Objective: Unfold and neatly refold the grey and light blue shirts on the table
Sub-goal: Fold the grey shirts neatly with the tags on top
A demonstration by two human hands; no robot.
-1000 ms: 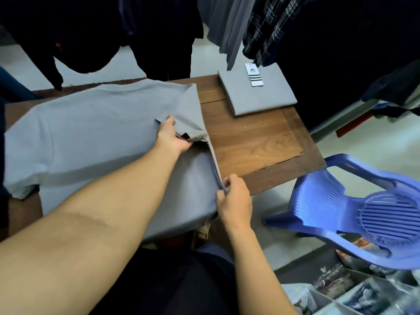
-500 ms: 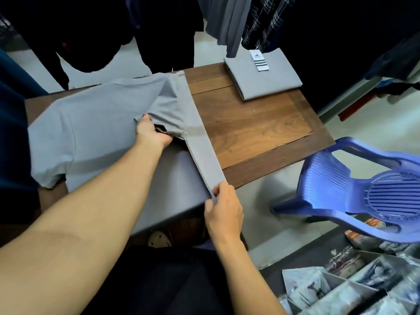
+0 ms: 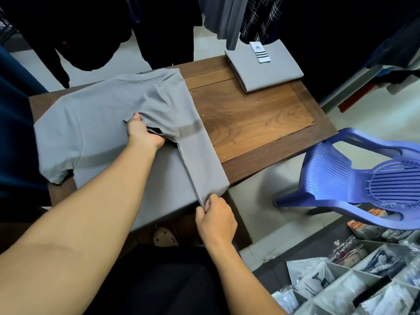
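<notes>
Grey shirt mid-fold on a wooden table, both hands on its turned-in right side.

The table point(image 3: 261, 123) carries the grey shirt point(image 3: 102, 133) on its left half, flat, collar at the far edge and hem hanging over the near edge, so its long axis runs away from the person; its right side is folded inward as a long strip along that axis. A blue plastic chair point(image 3: 341, 173) stands to the table's right. A folded shirt point(image 3: 272, 69) lies on the far right corner, well apart. The left hand point(image 3: 143, 133), fingers curled, grips the folded-in sleeve at mid-shirt; the right hand point(image 3: 216, 217) pinches the strip's hem corner between thumb and fingers.
</notes>
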